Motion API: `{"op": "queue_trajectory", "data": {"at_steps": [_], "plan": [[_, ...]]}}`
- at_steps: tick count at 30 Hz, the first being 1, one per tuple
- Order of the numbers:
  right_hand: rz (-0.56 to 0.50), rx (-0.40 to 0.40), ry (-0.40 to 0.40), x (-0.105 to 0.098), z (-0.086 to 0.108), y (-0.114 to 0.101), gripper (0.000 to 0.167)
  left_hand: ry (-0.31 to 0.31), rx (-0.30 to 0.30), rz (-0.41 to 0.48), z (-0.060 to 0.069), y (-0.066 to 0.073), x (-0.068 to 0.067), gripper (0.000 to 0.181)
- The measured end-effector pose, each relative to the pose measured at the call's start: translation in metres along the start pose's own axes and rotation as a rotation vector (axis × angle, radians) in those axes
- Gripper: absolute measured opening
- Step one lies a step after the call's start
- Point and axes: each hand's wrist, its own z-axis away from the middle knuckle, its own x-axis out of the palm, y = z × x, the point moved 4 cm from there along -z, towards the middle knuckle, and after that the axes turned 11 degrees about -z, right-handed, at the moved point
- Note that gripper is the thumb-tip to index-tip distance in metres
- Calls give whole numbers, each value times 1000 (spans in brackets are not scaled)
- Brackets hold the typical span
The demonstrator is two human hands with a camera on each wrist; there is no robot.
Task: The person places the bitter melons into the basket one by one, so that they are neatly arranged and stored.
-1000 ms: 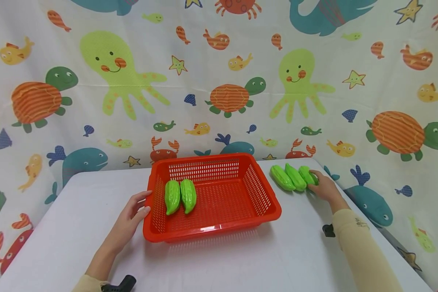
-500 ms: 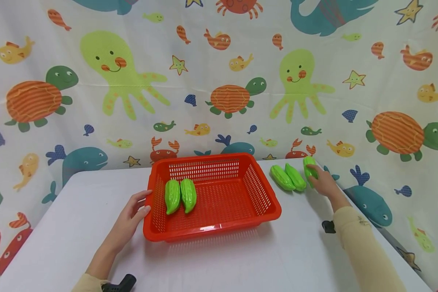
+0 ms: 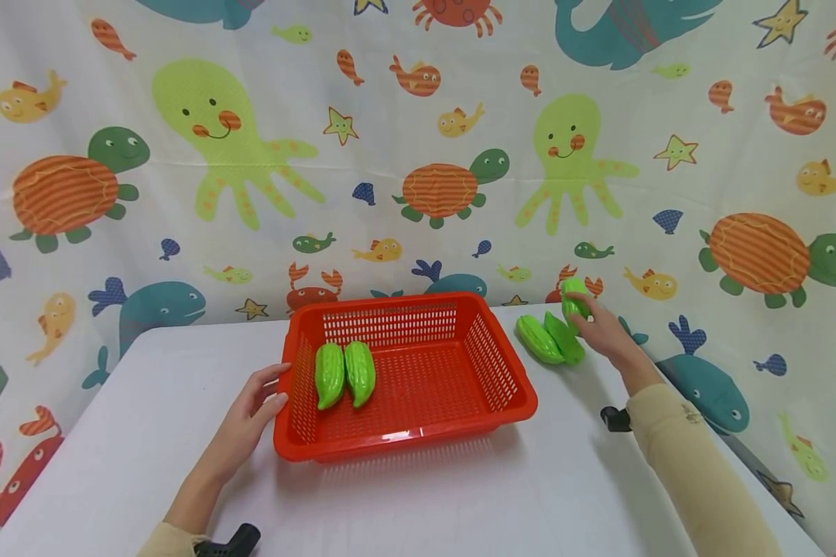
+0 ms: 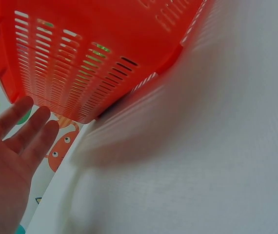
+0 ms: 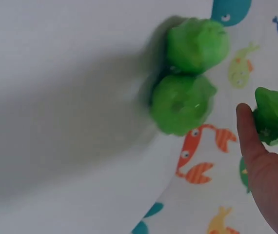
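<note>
A red slotted basket (image 3: 418,379) stands mid-table with two green bumpy vegetables (image 3: 359,373) lying side by side in its left part. My left hand (image 3: 246,418) touches the basket's left rim; in the left wrist view the left hand (image 4: 12,141) has its fingers extended beside the basket wall (image 4: 80,58). Right of the basket, my right hand (image 3: 609,333) holds a green vegetable (image 3: 574,299) raised above two others (image 3: 538,340) on the table. The right wrist view shows the held vegetable (image 5: 274,117) against the thumb of the right hand (image 5: 275,185), its other fingers mostly out of frame.
The white table (image 3: 460,503) extends in front of the basket and to both sides. Behind it hangs a curtain (image 3: 390,100) printed with sea animals. A black device is strapped at each wrist.
My right hand has lifted the rightmost vegetable off the table and carried it up and to the left, over the other two. The left hand and the basket have stayed put.
</note>
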Motion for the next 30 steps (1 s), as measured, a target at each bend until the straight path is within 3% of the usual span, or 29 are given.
{"op": "queue_trajectory", "data": {"at_steps": [5, 12, 24, 30], "plan": [[-16, -38, 15, 4, 2, -24, 62, 0, -2, 4, 0, 0, 0, 54], [-21, -125, 0, 17, 5, -60, 54, 4, -3, -1, 0, 0, 0, 54], [-70, -202, -165, 42, 9, -105, 48, 0, -1, 2, 1, 1, 0, 54], [-56, -264, -183, 57, 11, -124, 46, 0, -4, 1, 1, 0, 0, 54]]}}
